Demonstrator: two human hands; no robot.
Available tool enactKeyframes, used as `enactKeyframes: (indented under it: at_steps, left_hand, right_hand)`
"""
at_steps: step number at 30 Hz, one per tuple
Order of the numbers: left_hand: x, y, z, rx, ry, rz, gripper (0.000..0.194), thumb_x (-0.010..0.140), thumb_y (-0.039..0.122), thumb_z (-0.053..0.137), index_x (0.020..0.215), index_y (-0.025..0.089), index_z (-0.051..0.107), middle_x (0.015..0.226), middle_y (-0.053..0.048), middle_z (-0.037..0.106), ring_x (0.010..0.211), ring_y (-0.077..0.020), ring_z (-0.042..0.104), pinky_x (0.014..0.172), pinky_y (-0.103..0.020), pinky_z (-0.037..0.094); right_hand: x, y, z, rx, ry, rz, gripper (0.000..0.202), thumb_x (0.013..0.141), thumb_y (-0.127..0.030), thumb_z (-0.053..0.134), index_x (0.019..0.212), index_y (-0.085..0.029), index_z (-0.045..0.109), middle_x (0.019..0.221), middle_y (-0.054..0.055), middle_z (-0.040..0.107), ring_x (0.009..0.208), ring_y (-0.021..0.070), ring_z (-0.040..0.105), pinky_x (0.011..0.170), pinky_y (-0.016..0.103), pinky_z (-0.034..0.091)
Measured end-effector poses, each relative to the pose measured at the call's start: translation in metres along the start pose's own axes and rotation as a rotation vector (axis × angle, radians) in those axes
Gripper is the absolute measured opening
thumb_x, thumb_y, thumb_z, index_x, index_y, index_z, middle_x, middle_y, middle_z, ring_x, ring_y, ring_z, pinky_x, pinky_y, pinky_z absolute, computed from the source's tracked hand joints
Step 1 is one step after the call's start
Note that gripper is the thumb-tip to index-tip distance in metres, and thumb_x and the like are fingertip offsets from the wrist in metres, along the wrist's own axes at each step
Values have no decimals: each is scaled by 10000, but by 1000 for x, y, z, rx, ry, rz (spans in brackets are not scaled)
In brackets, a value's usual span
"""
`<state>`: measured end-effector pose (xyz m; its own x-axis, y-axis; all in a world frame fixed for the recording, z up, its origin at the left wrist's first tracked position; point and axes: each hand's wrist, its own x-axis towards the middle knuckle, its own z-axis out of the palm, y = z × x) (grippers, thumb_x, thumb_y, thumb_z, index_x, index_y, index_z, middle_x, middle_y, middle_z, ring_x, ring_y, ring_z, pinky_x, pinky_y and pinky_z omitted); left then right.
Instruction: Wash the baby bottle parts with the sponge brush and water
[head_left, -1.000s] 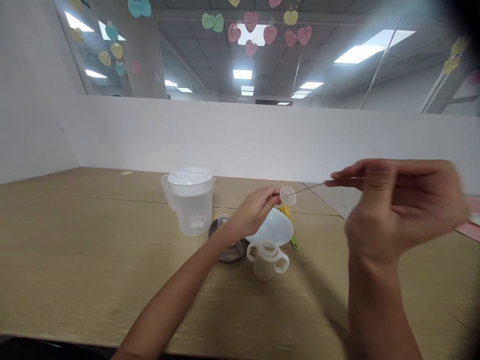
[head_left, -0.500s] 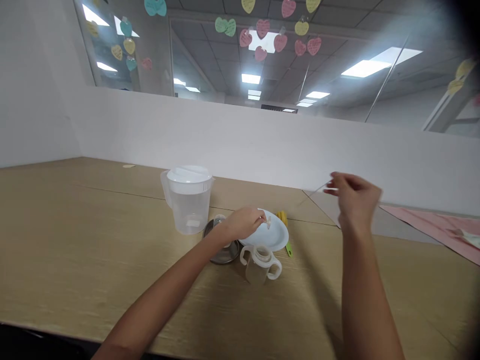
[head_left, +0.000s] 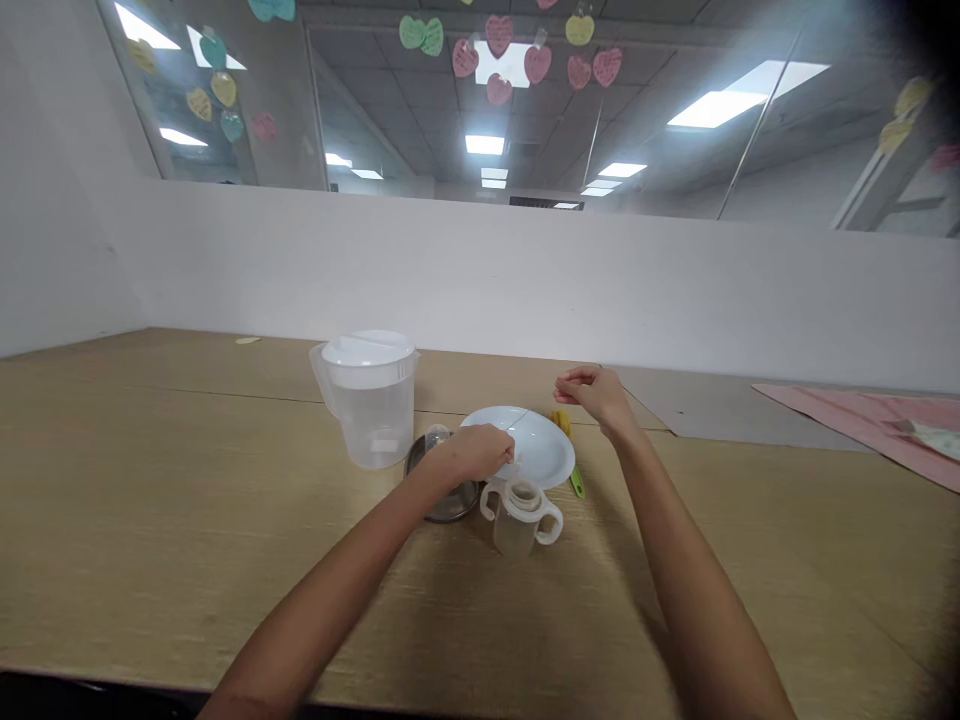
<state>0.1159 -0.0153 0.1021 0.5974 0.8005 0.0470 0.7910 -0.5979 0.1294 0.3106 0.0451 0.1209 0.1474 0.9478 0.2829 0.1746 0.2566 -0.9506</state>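
Small translucent part (head_left: pixel 515 464): located at the fingertips of the left hand (head_left: pixel 486 452), over the near-left edge of the white dish (head_left: pixel 551 455), just behind the two-handled cup (head_left: pixel 519 515). Arrangement from left to right as follows. Pale scrap (head_left: pixel 248 340): flat on the table (head_left: pixel 187 500), toward the rear. Lidded pitcher (head_left: pixel 376 410): upright, handle to the left, white lid fitted. Metal bowl (head_left: pixel 452 505): just right of the pitcher, with a clear domed item (head_left: pixel 437 436) at its rear. Left hand: fingers curled, pinching the small translucent part. Two-handled cup: upright, mouth uncovered, handles out to both sides. Thin rod (head_left: pixel 519 420): faint, sloping down and leftward over the white dish; contact with the translucent part, cannot tell. Yellow-and-green utensil (head_left: pixel 577 484): on the table, just right of the dish. Right hand (head_left: pixel 556 394): raised above the table, thumb and fingers pinched on the upper end of the rod. Grey sheet (head_left: pixel 697 415): flat, farther right. Pink cloth (head_left: pixel 855 415): at far right, spread, pale item (head_left: pixel 934 438) on top
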Motion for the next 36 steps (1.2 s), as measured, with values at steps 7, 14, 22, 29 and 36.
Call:
enactKeyframes:
  at_steps: [7,14,22,29,36]
  left_hand:
    - [3,2,4,124,-49,-69,213,711,142,462,794,161,657,849,-93,668,722,-192,606,612,-264,429]
    - [13,-7,20,90,-2,-81,201,637,95,518,743,117,687,794,-135,675,690,-209,613,596,-268,427]
    - [23,-27,27,-293,4,-37,224,703,175,483,821,153,671,811,-60,682,706,-142,600,579,-201,407]
    - [24,-39,11,-621,173,-15,229,705,161,443,808,114,642,789,-40,665,703,-130,578,631,-212,410]
    - [18,-33,-10,-1007,326,24,281,755,338,490,893,119,600,874,-66,642,701,-116,560,617,-225,406]
  right_hand:
    - [3,9,0,-228,-82,1,60,650,-92,603,618,-128,567,555,19,608,495,98,591,491,180,509]
    - [8,18,-1,-689,-157,-77,41,655,-163,584,653,-135,613,612,38,647,521,104,592,477,172,453]
    - [0,12,-3,-1012,-317,-9,62,628,-128,570,636,-131,631,600,57,644,515,116,576,475,186,419]
    - [3,20,-4,-1101,-400,43,95,669,-154,552,706,-130,636,629,72,646,539,138,586,496,213,413]
    - [-20,-19,6,-896,-189,-239,334,839,-349,359,788,-148,621,787,94,643,745,178,591,596,249,419]
